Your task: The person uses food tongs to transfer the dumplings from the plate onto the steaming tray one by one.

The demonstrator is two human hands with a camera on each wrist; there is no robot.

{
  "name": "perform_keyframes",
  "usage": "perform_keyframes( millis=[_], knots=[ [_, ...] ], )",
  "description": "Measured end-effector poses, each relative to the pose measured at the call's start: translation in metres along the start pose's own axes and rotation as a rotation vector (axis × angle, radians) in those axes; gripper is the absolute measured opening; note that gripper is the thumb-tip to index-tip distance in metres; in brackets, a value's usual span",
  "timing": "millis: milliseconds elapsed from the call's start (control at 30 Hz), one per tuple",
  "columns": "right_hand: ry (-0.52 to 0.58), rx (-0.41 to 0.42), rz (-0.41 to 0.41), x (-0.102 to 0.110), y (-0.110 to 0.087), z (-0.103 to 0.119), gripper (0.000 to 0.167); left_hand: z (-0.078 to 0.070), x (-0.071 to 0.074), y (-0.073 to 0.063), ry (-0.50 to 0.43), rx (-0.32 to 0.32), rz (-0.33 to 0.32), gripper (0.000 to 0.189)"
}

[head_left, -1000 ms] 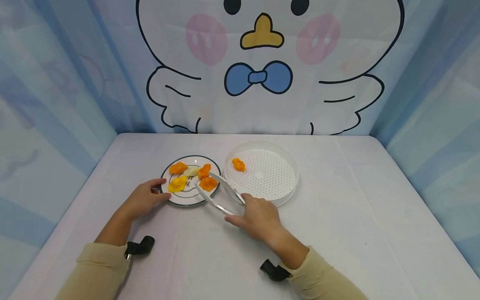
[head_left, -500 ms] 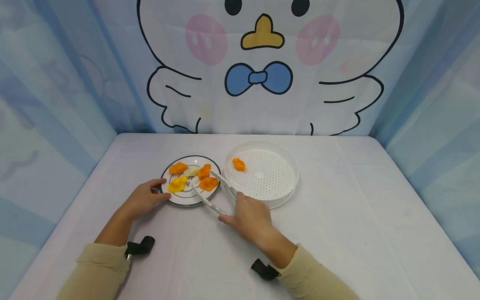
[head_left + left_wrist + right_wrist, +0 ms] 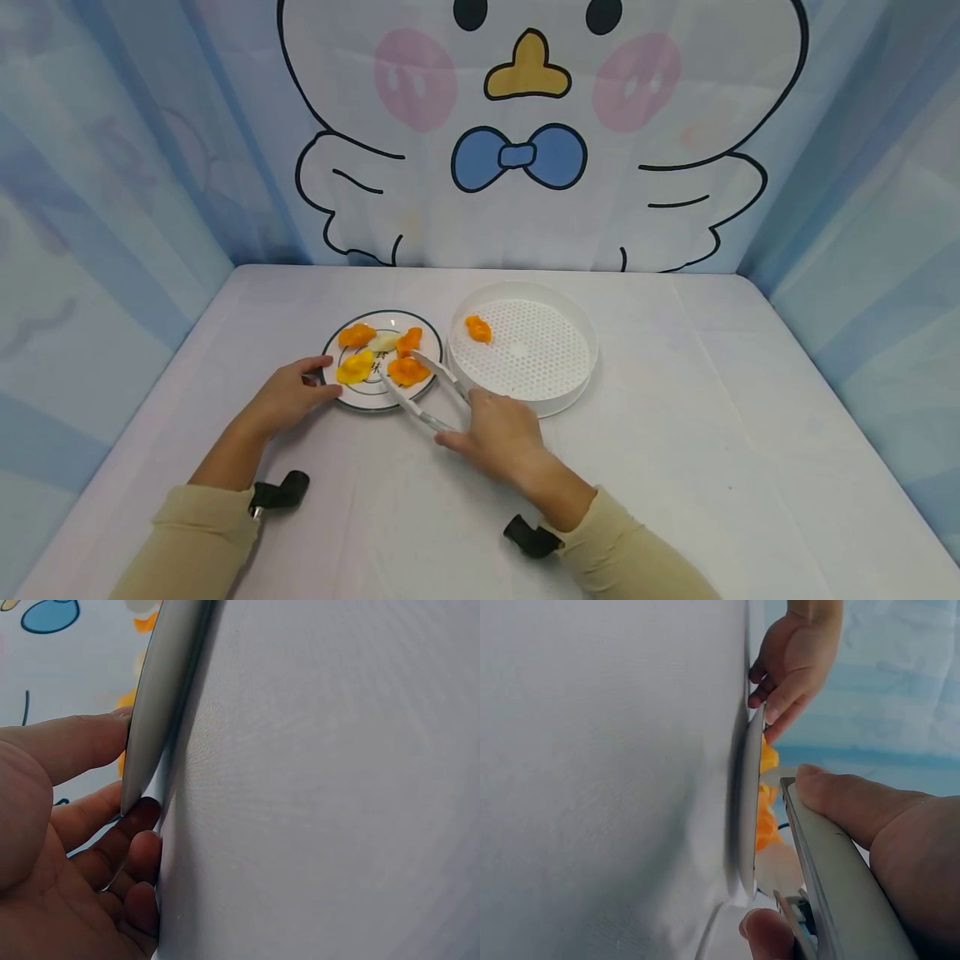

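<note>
Beyond the white-covered table (image 3: 675, 417) hangs a cartoon backdrop (image 3: 525, 221); blue-and-white drapes (image 3: 105, 267) flank the table on both sides.

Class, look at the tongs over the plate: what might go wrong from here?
The tongs straddle the near orange piece; closing, they might knock the orange piece just behind.

The left hand pinches only one edge of the plate, so a hard push might swivel it.
</note>
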State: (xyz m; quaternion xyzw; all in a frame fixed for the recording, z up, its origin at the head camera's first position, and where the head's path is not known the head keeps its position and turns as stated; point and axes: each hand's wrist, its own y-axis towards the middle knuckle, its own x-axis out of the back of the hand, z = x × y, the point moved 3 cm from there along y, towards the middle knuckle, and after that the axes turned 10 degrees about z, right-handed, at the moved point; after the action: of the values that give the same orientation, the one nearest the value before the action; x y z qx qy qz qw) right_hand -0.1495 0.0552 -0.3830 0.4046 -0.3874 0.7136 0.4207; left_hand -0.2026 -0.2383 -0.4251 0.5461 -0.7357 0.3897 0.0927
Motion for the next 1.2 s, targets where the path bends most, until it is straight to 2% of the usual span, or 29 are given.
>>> perform_keyframes(
  millis=[367,633,967,1200],
  knots=[
    [-0.014,0.024,0.029,0.004,0.003,-0.006,0.043,-0.001,0.001,-0.001,0.01,-0.006,0.001,0.072],
    [0.008,0.046,0.008,0.001,0.002,-0.01,0.041,-0.002,0.0,0.0,0.002,0.0,-0.002,0.071],
    [0.065,0.073,-0.023,0.005,-0.002,-0.013,0.053,-0.001,0.001,-0.001,0.003,0.002,0.003,0.072],
    [0.091,0.09,-0.077,0.016,-0.008,-0.015,0.054,0.0,0.001,0.001,0.009,-0.002,0.002,0.072]
  ],
)
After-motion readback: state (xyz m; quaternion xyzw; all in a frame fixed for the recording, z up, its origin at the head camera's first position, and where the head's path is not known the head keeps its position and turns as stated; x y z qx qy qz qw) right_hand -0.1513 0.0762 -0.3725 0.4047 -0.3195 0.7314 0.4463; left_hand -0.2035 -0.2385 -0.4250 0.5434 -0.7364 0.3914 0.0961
